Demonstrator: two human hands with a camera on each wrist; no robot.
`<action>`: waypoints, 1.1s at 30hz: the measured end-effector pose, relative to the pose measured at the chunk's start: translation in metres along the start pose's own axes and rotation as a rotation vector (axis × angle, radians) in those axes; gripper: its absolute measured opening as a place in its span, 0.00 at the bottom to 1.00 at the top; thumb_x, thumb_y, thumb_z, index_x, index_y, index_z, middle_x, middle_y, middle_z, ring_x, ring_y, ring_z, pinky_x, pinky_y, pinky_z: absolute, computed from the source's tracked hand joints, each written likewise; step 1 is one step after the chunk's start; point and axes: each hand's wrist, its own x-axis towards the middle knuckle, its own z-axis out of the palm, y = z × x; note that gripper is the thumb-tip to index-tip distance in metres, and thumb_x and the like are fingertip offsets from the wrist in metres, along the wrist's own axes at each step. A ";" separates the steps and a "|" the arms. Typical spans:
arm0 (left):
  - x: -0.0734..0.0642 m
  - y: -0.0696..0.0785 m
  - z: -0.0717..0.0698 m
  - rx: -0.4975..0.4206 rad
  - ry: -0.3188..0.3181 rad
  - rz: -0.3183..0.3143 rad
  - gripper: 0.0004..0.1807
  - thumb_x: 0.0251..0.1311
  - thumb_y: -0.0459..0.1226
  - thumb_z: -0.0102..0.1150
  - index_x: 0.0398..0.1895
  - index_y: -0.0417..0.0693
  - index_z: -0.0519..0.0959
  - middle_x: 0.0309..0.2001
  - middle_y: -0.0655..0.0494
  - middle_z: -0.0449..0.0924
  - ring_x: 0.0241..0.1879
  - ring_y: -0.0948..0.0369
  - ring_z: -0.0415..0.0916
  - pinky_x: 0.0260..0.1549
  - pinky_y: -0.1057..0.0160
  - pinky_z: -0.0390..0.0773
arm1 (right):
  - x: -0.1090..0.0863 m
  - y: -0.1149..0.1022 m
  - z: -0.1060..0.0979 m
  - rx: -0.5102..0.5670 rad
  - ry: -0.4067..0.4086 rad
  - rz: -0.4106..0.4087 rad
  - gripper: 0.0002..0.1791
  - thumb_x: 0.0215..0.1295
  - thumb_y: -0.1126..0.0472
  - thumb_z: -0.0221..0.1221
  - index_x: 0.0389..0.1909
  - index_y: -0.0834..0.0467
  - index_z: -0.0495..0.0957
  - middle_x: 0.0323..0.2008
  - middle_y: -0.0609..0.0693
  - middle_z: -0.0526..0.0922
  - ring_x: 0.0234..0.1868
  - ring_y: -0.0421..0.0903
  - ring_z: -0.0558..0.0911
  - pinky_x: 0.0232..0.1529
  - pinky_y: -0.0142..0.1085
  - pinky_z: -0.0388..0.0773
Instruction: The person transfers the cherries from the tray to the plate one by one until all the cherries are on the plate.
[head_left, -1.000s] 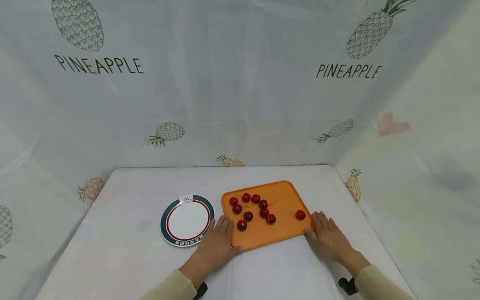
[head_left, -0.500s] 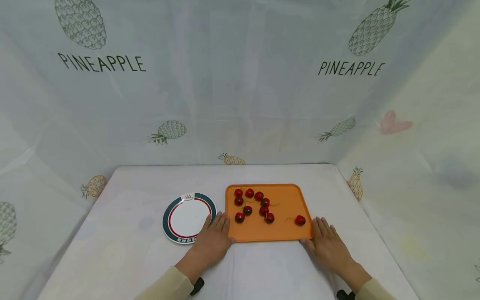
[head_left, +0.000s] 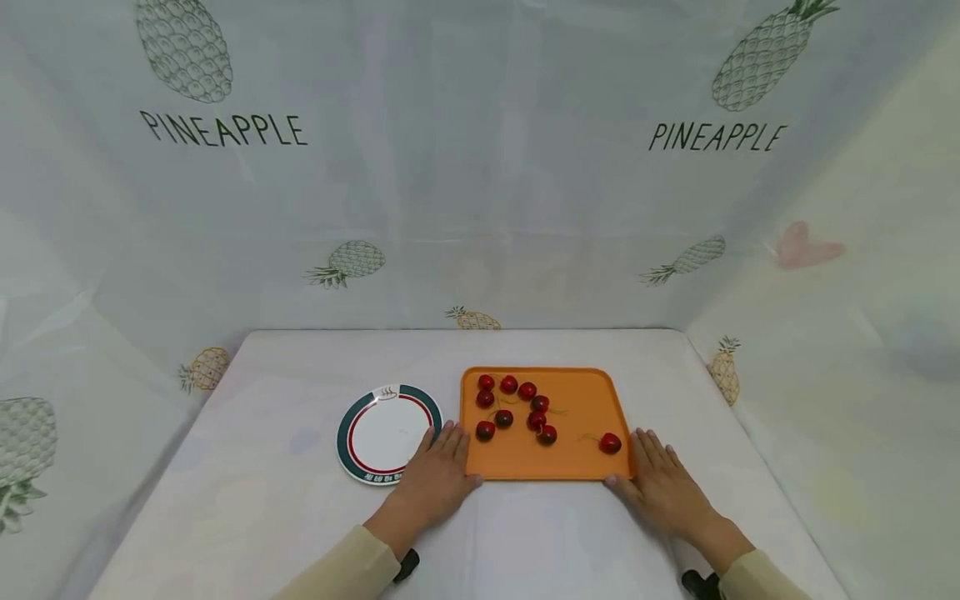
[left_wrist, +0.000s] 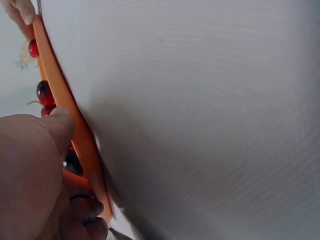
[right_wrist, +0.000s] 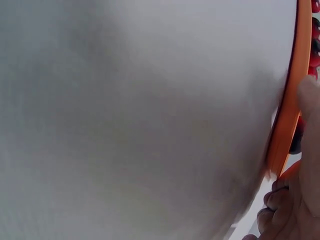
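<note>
An orange rectangular tray [head_left: 577, 417] lies on the table in the head view, its long sides level with the table's back edge. Several dark red cherries [head_left: 610, 443], some with stems, lie on it, most toward the left and one near the right end. My left hand [head_left: 437, 482] rests at the tray's near left corner, thumb on the front rim and straight fingers along the left side. Opposite it, my right hand [head_left: 663, 487] touches the near right corner the same way. In the left wrist view the thumb [left_wrist: 62, 125] presses the tray's orange wall [left_wrist: 82, 135].
A white plate [head_left: 386, 433] with a green and red rim sits left of the tray, its lower right part behind my left hand. White cloth covers the table [head_left: 540, 542]. A pineapple-printed sheet [head_left: 480, 192] hangs behind and at both sides.
The tray has turned from a slant to lie straight, its right end coming nearer and its left end moving away. Both hands have stayed at its corners. The view has shifted slightly.
</note>
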 end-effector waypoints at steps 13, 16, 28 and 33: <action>-0.003 -0.004 0.000 0.024 -0.012 -0.008 0.45 0.71 0.63 0.56 0.80 0.43 0.66 0.81 0.48 0.62 0.83 0.49 0.54 0.82 0.43 0.55 | 0.001 -0.004 -0.002 -0.040 -0.007 -0.024 0.53 0.75 0.31 0.54 0.76 0.76 0.60 0.76 0.74 0.62 0.79 0.72 0.59 0.77 0.69 0.56; -0.005 -0.006 0.000 0.015 -0.011 0.006 0.44 0.72 0.62 0.56 0.80 0.43 0.66 0.81 0.47 0.63 0.83 0.48 0.54 0.82 0.43 0.56 | 0.002 -0.004 -0.002 -0.044 -0.001 -0.024 0.53 0.74 0.31 0.55 0.76 0.76 0.61 0.76 0.74 0.63 0.78 0.72 0.60 0.77 0.69 0.57; -0.039 -0.082 -0.047 -0.369 0.182 -0.164 0.33 0.73 0.47 0.63 0.77 0.46 0.71 0.77 0.43 0.68 0.78 0.42 0.63 0.76 0.40 0.67 | 0.009 -0.001 -0.005 0.005 0.003 -0.048 0.56 0.71 0.31 0.59 0.75 0.76 0.61 0.75 0.75 0.63 0.78 0.74 0.60 0.76 0.70 0.58; -0.050 -0.136 -0.062 -0.522 0.192 -0.311 0.36 0.72 0.42 0.64 0.80 0.47 0.66 0.76 0.36 0.67 0.74 0.36 0.67 0.69 0.34 0.72 | 0.010 0.000 -0.005 0.003 -0.008 -0.046 0.56 0.70 0.30 0.60 0.75 0.76 0.61 0.76 0.75 0.63 0.77 0.74 0.60 0.76 0.69 0.59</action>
